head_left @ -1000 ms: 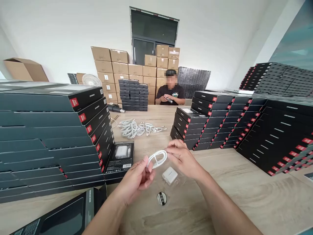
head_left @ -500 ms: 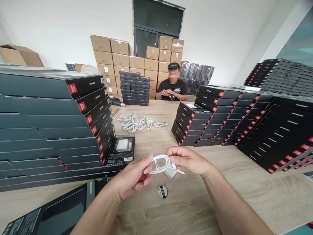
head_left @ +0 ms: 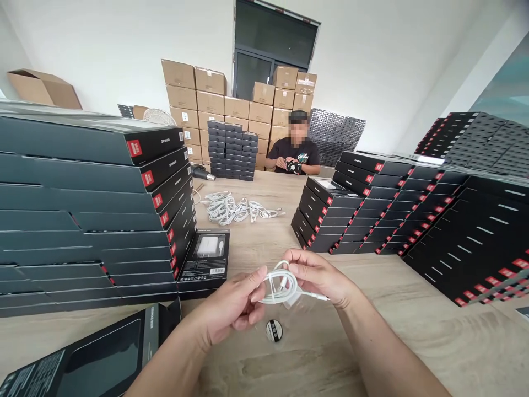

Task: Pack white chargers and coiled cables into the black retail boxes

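Note:
A white charging cable (head_left: 275, 300), coiled and tied in its middle, is held between both hands above the table. My left hand (head_left: 239, 300) pinches the coil's left side between thumb and fingers. On the opposite side, my right hand (head_left: 314, 273) grips the coil near its connector ends, one of which points out to the right. Beneath the cable lies a white charger block (head_left: 293, 300), partly hidden by the coil and what looks like clear plastic. Closer to me is a round black-and-white sticker (head_left: 274, 331) on clear film.
Black boxes (head_left: 157, 146) are stacked high at left, and more boxes (head_left: 351, 193) at right. One box with a window (head_left: 206, 253) shows a charger. An opened box (head_left: 103, 353) lies front left. Farther back are loose white cables (head_left: 227, 208), a heat gun (head_left: 202, 172) and a seated co-worker (head_left: 295, 149).
The coil has shifted slightly right and turned, with a connector now showing inside its loop. Both hands keep hold of it. The co-worker's hands have moved around a black box.

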The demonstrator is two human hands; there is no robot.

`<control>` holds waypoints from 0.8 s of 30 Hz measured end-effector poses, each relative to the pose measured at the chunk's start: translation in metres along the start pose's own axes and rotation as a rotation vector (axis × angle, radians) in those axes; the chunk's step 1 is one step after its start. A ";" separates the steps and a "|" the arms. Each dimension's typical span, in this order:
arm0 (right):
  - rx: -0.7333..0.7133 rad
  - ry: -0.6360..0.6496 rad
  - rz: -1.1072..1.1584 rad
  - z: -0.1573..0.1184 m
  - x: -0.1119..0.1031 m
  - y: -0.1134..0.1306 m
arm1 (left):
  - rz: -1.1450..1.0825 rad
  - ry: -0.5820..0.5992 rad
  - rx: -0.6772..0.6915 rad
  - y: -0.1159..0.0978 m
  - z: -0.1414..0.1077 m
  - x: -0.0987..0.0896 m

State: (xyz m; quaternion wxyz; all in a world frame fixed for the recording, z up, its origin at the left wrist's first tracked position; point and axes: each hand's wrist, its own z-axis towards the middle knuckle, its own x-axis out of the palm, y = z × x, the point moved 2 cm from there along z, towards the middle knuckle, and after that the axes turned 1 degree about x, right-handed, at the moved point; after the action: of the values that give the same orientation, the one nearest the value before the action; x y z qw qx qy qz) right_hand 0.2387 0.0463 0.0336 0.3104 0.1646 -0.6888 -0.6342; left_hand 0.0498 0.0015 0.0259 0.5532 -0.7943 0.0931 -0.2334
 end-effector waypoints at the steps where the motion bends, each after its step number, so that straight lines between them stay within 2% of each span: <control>1: 0.001 0.005 0.006 0.001 0.001 -0.001 | -0.019 0.002 -0.008 0.002 0.001 0.001; 4: -0.046 0.013 -0.002 0.004 0.001 -0.003 | -0.093 0.001 -0.008 0.004 0.003 0.005; 8: -0.163 -0.056 -0.080 0.007 0.000 -0.002 | -0.185 0.005 0.013 0.003 0.004 0.010; 14: -0.205 -0.128 -0.045 0.009 0.000 -0.003 | -0.249 0.047 0.004 0.003 0.003 0.008; 21: -0.325 -0.256 -0.328 0.006 0.009 0.005 | -0.221 -0.005 0.047 0.004 0.005 0.006; 24: -0.326 -0.264 -0.340 0.005 0.007 0.007 | -0.189 -0.016 0.052 0.003 0.004 0.008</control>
State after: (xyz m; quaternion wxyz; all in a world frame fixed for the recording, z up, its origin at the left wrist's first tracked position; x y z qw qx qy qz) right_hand 0.2313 0.0462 0.0417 0.1290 0.1416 -0.5744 -0.7958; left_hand 0.0594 0.0005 0.0246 0.5500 -0.7866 0.0070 -0.2805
